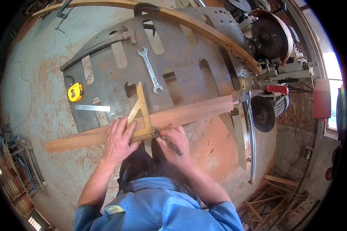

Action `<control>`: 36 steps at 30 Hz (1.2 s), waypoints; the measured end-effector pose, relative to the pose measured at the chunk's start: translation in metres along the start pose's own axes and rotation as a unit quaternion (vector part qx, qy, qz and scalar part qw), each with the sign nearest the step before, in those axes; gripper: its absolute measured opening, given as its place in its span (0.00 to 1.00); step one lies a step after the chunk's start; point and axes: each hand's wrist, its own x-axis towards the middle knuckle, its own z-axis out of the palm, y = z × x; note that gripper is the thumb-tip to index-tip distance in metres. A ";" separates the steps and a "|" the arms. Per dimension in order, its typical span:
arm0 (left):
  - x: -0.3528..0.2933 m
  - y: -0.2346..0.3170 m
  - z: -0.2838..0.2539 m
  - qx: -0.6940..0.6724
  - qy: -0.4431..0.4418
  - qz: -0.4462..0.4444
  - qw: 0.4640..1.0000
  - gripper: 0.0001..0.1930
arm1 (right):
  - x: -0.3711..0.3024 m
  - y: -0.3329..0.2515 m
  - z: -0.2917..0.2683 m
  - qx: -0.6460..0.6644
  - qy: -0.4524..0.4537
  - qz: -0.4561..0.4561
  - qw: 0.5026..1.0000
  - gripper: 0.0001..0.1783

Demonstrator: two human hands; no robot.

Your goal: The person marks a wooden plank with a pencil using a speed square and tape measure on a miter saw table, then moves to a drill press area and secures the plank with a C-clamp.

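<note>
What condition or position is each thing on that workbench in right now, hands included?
Wooden board: lying flat across the metal table.
Triangular square: flat on the board, pressed down by the left hand.
Pencil: gripped in the right hand, tip at the square's edge.
Tape measure: closed, lying loose.
Wrench: lying loose, untouched.
Steel ruler: flat, untouched.
Saw blade: bare; spin cannot be told.

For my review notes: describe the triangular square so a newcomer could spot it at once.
On the slotted metal saw table, a long wooden plank runs across the front. The triangular square rests on it, pressed by the left hand; it alone is brass-coloured and open-centred.
</note>
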 end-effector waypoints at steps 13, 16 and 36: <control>0.000 0.001 -0.001 0.008 -0.019 -0.005 1.000 0.38 | 0.002 0.000 0.001 -0.005 -0.004 -0.011 1.000 0.13; 0.003 0.003 -0.005 0.015 -0.039 -0.006 0.999 0.37 | 0.004 0.001 0.000 0.007 -0.004 -0.035 0.999 0.12; 0.012 0.015 -0.012 0.047 -0.087 -0.002 0.995 0.31 | 0.024 0.005 0.007 -0.035 -0.010 -0.049 0.998 0.13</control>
